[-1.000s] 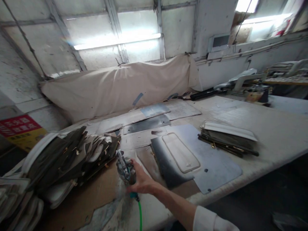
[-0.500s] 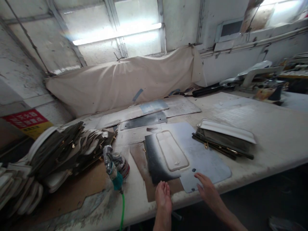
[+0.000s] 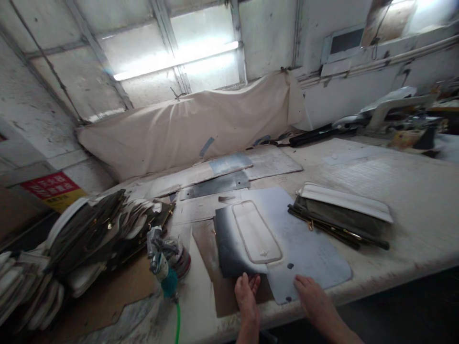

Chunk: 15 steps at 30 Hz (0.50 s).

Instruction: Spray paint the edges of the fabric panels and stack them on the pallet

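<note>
The dark sheet [image 3: 229, 243] lay flat on the bench [image 3: 394, 191], just beyond your left fingers [image 3: 247, 282], with a pale rounded panel [image 3: 256, 231] resting on top of it. It looked black at its left side and faded to grey where the panel covered it. Your left hand [image 3: 246, 298] touched its near edge with the fingers stretched out and grasping nothing. Your right hand [image 3: 315, 301] rested, also released, on the grey sheet [image 3: 311, 258] beside it, probably to keep both flat. Left of your fingers stood the spray gun [image 3: 163, 258] with its green hose [image 3: 177, 322], let go. Further left lay a pile of panels [image 3: 100, 229].
</note>
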Motion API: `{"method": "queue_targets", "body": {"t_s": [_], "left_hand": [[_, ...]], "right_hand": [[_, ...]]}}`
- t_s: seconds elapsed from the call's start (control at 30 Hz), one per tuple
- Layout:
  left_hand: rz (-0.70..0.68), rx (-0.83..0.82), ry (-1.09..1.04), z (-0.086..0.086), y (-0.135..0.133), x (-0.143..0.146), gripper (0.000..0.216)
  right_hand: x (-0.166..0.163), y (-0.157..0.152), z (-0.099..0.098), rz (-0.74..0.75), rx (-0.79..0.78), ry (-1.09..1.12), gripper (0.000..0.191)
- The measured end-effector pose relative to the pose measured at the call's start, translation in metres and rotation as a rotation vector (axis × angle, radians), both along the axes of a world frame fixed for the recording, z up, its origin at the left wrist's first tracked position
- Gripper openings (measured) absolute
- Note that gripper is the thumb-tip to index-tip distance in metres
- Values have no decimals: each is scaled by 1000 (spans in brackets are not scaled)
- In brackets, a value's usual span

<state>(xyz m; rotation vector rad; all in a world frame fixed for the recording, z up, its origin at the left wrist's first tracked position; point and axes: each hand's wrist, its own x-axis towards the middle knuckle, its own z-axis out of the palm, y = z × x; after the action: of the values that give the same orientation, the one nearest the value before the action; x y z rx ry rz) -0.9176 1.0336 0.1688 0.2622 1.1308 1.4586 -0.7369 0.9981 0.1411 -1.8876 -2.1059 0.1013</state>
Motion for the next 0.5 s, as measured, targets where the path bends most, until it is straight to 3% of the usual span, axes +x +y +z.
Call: {"method": "queue_targets", "body": {"t_s": [0.1,0.3,0.4,0.5], "left_hand": [[24,70,-33,27,11,-13,16],[53,85,-179,103,45,-53,9],[50,76,-236,126,57,-59,11],[53,62,-274,139,65,-58,14]], "right_hand": [[-2,4,2,-5,-24,-39,47],[-5,17,4,-53,-58,104,38],[-38,38,23,-64,59,375,43],[-98,80,59,-66,78,739,60]]}}
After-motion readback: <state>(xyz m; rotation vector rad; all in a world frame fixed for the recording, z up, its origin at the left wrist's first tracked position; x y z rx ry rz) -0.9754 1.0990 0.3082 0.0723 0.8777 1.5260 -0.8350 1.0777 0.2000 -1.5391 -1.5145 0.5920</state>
